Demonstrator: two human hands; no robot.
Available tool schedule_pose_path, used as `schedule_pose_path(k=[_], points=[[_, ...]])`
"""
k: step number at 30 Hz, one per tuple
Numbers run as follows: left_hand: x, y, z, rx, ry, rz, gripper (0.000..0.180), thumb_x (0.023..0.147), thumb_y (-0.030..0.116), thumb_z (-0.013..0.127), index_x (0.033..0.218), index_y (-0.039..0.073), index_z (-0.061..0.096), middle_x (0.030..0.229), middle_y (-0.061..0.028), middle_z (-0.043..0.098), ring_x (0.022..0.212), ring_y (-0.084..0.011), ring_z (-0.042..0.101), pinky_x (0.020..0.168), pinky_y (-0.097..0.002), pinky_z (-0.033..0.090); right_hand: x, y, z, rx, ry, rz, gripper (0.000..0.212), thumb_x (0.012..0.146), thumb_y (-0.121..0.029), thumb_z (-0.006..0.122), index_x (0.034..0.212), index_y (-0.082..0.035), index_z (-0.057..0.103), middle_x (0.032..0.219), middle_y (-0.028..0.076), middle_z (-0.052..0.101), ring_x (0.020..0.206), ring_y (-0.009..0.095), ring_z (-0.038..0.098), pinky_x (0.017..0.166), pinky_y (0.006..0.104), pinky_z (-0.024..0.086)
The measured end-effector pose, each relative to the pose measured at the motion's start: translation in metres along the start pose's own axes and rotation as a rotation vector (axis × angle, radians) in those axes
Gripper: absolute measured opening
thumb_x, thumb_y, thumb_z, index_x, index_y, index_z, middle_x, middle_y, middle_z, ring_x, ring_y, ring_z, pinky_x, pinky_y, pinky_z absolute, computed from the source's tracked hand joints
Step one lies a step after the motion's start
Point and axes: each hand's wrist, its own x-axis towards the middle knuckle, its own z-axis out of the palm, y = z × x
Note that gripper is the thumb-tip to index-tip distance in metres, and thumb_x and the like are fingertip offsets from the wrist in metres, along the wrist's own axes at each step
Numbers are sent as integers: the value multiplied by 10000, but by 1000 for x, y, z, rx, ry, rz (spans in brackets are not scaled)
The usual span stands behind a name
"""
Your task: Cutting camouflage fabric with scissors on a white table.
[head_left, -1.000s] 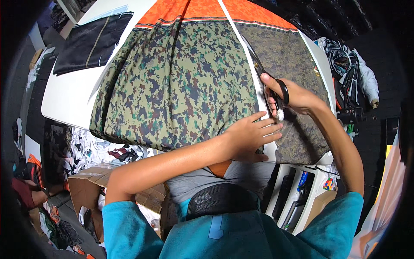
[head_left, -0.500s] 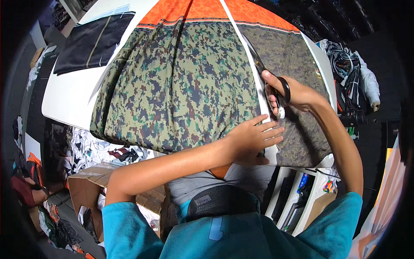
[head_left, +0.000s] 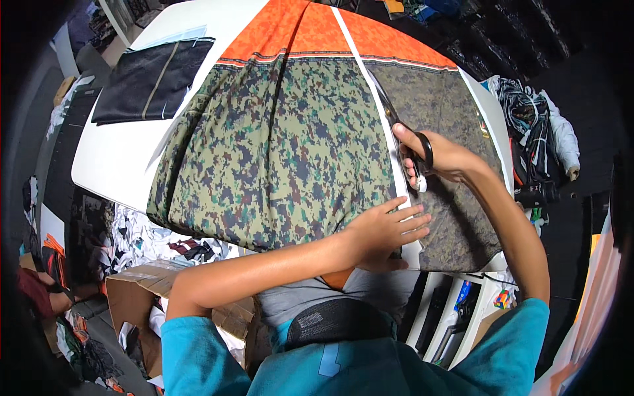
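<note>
A large camouflage fabric (head_left: 290, 145) with an orange upper band (head_left: 304, 30) lies over a white table (head_left: 109, 155). To the right of a white strip (head_left: 357, 47) the cloth continues as a darker camouflage panel (head_left: 456, 224). My right hand (head_left: 439, 155) is closed round the black handles of the scissors (head_left: 423, 150), whose blades point away along the white strip. Nearer to me, my left hand (head_left: 389, 231) lies flat on the cloth with fingers stretched, just below the scissors. Whether the blades are parted is hard to make out.
Folded black cloth (head_left: 155, 80) rests on the table's far left. Below the near edge stand a cardboard box (head_left: 135, 290) with scraps and a white shelf unit (head_left: 432, 317). Bundled fabric (head_left: 561, 132) sits to the right. Part of another person (head_left: 39, 290) shows at far left.
The whole view has shifted a little, so the table and cloth sit lower in the picture. Relative to the cloth, both hands and the scissors stay almost where they were.
</note>
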Motion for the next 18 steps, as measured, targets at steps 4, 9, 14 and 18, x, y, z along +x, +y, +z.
schedule_pose_path(k=[4,9,14,18], points=[[1,-1,-2,-24,-45,-11,746,841,513,575,1437,97,408,1514,-90,390,1421,-256,328,1171,-447,224,2,-3,-1,2,7,-3,562,974,-549,503,718,-49,517,610,50,512,501,148,534,471,272,457],[2,-2,-3,-18,-52,-4,747,845,520,570,1441,101,405,1516,-89,386,1424,-255,321,1170,-446,223,8,-8,-5,71,9,15,556,955,-568,528,761,-47,528,622,42,532,487,135,543,427,232,409],[2,-1,-1,-14,-36,-5,733,856,528,553,1434,98,416,1515,-90,387,1420,-256,324,1172,-451,218,14,-9,-6,69,10,13,555,952,-569,533,752,-51,521,615,42,525,492,139,542,440,240,422],[2,-2,0,-34,-5,7,695,872,531,529,1404,91,457,1505,-96,399,1401,-262,345,1179,-461,205,14,-13,-5,12,22,9,537,969,-552,513,766,-55,508,630,48,515,513,152,533,477,282,460]])
